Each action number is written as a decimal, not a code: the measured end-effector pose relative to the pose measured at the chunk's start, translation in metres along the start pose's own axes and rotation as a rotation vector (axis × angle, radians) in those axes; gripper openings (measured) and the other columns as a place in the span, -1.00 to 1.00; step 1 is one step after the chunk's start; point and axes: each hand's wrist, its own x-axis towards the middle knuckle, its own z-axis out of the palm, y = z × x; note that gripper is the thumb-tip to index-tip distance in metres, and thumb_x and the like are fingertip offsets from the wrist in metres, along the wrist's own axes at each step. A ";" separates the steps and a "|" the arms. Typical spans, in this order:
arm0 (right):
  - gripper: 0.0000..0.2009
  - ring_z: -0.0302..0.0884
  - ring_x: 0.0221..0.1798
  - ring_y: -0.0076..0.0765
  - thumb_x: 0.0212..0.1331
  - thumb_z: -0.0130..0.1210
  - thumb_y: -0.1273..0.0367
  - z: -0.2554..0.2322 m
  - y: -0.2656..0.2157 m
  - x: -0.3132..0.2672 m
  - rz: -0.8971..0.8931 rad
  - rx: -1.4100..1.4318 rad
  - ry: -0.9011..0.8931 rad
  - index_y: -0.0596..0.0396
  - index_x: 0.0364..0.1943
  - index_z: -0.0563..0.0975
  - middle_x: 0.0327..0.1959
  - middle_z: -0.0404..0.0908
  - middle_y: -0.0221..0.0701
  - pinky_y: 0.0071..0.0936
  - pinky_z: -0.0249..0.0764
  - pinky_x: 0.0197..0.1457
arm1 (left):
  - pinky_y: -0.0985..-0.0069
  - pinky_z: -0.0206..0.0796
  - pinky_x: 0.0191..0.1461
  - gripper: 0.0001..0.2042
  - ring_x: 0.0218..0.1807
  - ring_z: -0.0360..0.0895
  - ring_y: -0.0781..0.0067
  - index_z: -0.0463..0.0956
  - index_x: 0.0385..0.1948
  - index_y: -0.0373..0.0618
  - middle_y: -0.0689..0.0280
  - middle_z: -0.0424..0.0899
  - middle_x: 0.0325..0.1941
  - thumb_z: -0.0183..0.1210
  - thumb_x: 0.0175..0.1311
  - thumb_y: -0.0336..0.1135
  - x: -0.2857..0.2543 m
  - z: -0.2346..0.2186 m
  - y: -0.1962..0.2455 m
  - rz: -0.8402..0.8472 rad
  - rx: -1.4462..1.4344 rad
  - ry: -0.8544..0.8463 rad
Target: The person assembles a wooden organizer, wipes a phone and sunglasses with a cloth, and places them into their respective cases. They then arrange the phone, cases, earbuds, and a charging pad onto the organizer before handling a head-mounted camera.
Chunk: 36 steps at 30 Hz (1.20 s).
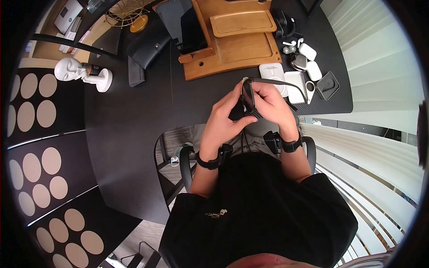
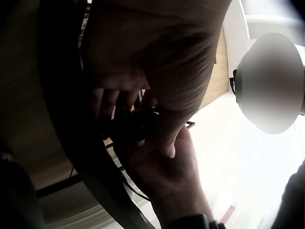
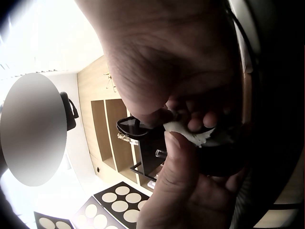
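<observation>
Both hands are together above the near edge of the dark desk, holding black-framed sunglasses [image 1: 248, 97] with dark lenses. My left hand [image 1: 221, 120] grips the frame from the left, its thumb along the lower side. From the right, my right hand [image 1: 276, 106] curls its fingers at the lens, while one temple arm [image 1: 288, 83] sticks out over it to the right. In the right wrist view a pale, ragged-edged piece [image 3: 193, 136], like tissue or cloth, lies between the fingers of both hands beside a lens [image 3: 133, 127]. Shadow hides much of the grip in the left wrist view.
A wooden desk organizer [image 1: 243, 49] stands behind the hands. Right of it lie white earbuds [image 1: 290, 43], small cases, a white charger [image 1: 271, 71] and a dark tray [image 1: 327, 85]. A black case [image 1: 149, 53] and white bust [image 1: 71, 70] stand left. Chair armrests flank the person.
</observation>
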 end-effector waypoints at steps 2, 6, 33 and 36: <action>-0.78 0.47 -0.33 -0.47 0.32 -0.04 0.41 0.000 0.000 0.001 -0.031 0.019 -0.009 0.33 -0.21 0.57 -0.41 0.61 -0.26 -0.44 0.45 -0.21 | 0.36 0.38 0.29 -0.05 0.18 0.61 0.24 0.29 0.35 -0.45 -0.01 0.66 0.13 0.60 -0.13 -0.23 0.000 0.001 0.000 0.000 -0.009 0.009; -0.78 0.47 -0.33 -0.47 0.31 -0.04 0.41 -0.001 0.001 0.002 -0.032 0.006 -0.006 0.33 -0.21 0.57 -0.39 0.61 -0.26 -0.45 0.45 -0.21 | 0.37 0.38 0.29 -0.07 0.17 0.61 0.26 0.31 0.34 -0.43 0.01 0.65 0.14 0.61 -0.14 -0.25 0.002 0.000 0.000 0.018 -0.039 0.020; -0.82 0.25 -0.49 -0.69 0.33 0.02 0.44 -0.006 -0.001 0.000 -0.086 0.091 -0.146 0.25 -0.41 0.49 -0.59 0.44 -0.53 -0.54 0.23 -0.45 | 0.33 0.30 0.38 -0.22 0.26 0.56 0.21 0.42 0.26 -0.39 0.06 0.61 0.23 0.56 -0.11 -0.39 0.005 -0.003 0.007 -0.039 -0.134 0.067; -0.79 0.30 -0.46 -0.73 0.36 0.13 0.43 -0.006 0.001 -0.002 -0.036 0.203 -0.137 0.26 -0.44 0.52 -0.56 0.50 -0.57 -0.59 0.27 -0.43 | 0.33 0.36 0.32 -0.24 0.17 0.61 0.27 0.43 0.24 -0.40 0.10 0.67 0.12 0.56 -0.10 -0.38 0.010 0.000 0.009 -0.019 -0.083 0.142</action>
